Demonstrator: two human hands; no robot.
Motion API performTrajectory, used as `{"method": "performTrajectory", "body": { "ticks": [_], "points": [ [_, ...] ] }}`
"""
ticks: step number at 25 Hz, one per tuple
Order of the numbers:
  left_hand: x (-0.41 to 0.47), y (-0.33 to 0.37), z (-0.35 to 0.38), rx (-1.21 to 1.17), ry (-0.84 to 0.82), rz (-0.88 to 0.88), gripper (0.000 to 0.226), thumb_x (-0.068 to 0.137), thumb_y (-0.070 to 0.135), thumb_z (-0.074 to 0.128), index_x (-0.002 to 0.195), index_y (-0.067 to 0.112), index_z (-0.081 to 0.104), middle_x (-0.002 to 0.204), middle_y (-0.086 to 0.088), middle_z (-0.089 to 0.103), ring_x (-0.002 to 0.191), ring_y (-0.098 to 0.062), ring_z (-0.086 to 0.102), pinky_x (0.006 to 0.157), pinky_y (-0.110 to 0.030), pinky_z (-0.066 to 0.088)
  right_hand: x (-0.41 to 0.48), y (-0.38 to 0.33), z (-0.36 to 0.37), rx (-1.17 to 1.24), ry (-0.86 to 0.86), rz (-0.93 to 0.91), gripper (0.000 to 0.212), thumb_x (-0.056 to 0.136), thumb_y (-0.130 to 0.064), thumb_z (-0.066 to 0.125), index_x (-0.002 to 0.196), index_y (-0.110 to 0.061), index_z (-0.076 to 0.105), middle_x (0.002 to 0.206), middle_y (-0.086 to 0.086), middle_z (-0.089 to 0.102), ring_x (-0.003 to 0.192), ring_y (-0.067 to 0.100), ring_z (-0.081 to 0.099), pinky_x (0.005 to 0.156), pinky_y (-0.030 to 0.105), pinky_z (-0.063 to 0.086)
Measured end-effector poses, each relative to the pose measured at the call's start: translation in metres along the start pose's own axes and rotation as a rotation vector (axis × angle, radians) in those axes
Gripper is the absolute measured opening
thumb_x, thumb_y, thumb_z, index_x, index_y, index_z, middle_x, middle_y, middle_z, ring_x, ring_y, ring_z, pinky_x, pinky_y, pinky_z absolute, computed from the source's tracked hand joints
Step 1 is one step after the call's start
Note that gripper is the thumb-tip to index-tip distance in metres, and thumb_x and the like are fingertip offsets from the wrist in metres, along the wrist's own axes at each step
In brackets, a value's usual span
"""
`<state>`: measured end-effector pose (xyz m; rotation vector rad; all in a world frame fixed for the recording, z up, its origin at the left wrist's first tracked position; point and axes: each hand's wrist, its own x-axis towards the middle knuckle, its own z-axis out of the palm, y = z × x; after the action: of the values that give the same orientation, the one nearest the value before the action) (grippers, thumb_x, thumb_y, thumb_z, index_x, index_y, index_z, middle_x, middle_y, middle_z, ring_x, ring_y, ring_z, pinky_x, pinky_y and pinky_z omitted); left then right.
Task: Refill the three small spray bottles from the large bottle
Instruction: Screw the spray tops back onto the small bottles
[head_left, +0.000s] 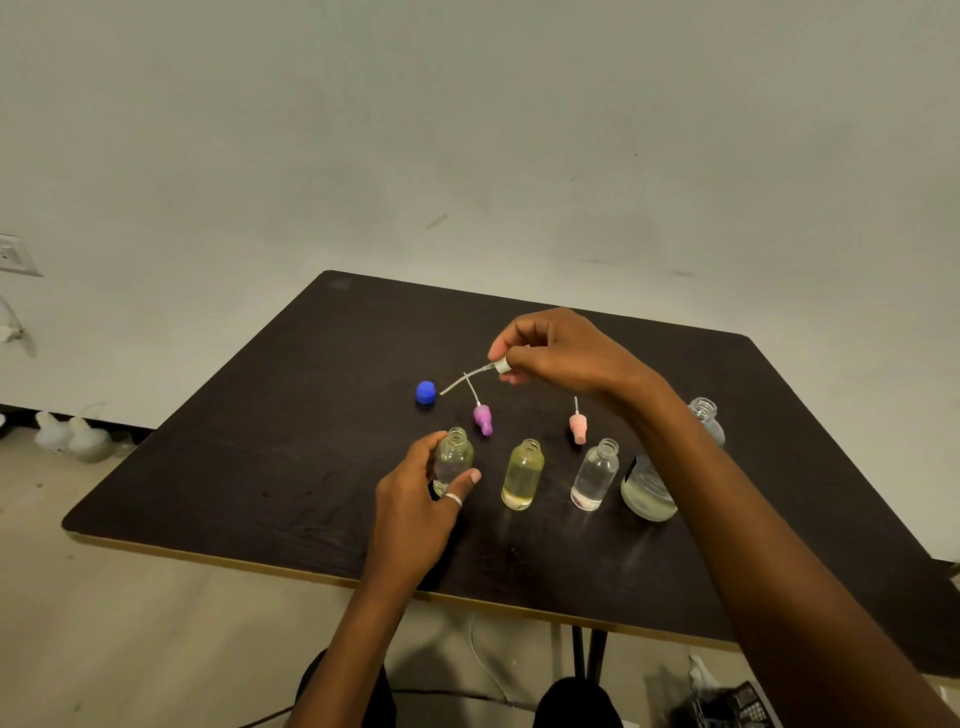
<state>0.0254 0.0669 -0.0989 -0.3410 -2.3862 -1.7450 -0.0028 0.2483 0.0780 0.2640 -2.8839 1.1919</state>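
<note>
Dark table (291, 441) under a pale wall (467, 156) holds everything: the left hand (415, 514) curls round the body of the leftmost small bottle (453, 457), probably light and slick, while the right hand (561, 351) pinches a white spray head (501, 367) by its stiff collar, sparing the flimsy tube (457, 382), with the large bottle (647, 493) at right.

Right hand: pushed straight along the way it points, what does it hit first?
Probably the blue cap: the right hand pinches a white spray head whose dip tube aims left at it. The tube of the purple spray head crosses that line sooner, but height is unclear.
</note>
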Motion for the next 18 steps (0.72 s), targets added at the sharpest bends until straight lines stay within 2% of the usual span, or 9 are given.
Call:
{"method": "performTrajectory", "body": {
  "ticks": [3,6,10,13,18],
  "points": [
    [0.000,0.001,0.000,0.003,0.001,0.009,0.052,0.080,0.032,0.078,0.126,0.033,0.055,0.104,0.028,0.061,0.099,0.017,0.058,0.078,-0.001,0.043,-0.017,-0.009,-0.005,-0.255,0.021,-0.095,0.013,0.085,-0.020,0.067,0.098,-0.022,0.067,0.095,-0.011,0.067,0.086,0.005,0.062,0.075,0.021,0.048],
    [0.000,0.001,-0.001,-0.002,0.001,0.012,0.051,0.080,0.032,0.078,0.125,0.035,0.055,0.105,0.025,0.063,0.099,0.013,0.061,0.080,-0.005,0.047,-0.026,-0.023,-0.012,-0.326,0.043,-0.135,0.019,0.085,-0.023,0.069,0.104,-0.022,0.063,0.098,-0.010,0.064,0.085,0.003,0.058,0.069,0.016,0.043],
    [-0.001,0.003,-0.001,-0.004,0.008,0.019,0.051,0.081,0.030,0.078,0.127,0.029,0.057,0.107,0.021,0.065,0.098,0.009,0.062,0.078,-0.004,0.046,-0.030,-0.040,-0.018,-0.412,0.006,-0.190,0.020,0.084,-0.018,0.069,0.103,-0.026,0.066,0.096,-0.013,0.062,0.079,-0.001,0.053,0.065,0.013,0.036],
    [-0.001,0.004,-0.001,-0.001,-0.001,0.023,0.053,0.082,0.030,0.077,0.130,0.025,0.056,0.111,0.018,0.064,0.099,0.008,0.062,0.079,-0.003,0.045,-0.027,-0.046,-0.015,-0.451,-0.021,-0.193,0.022,0.084,-0.016,0.069,0.103,-0.027,0.067,0.094,-0.015,0.060,0.079,-0.001,0.054,0.064,0.012,0.035],
    [-0.001,0.005,-0.002,-0.004,-0.005,0.025,0.052,0.082,0.029,0.077,0.130,0.026,0.056,0.104,0.024,0.062,0.098,0.016,0.059,0.081,-0.004,0.046,-0.019,-0.046,0.003,-0.490,-0.091,-0.193,0.022,0.084,-0.012,0.069,0.102,-0.024,0.066,0.103,-0.008,0.064,0.090,0.008,0.058,0.073,0.019,0.044]
  ]
}}
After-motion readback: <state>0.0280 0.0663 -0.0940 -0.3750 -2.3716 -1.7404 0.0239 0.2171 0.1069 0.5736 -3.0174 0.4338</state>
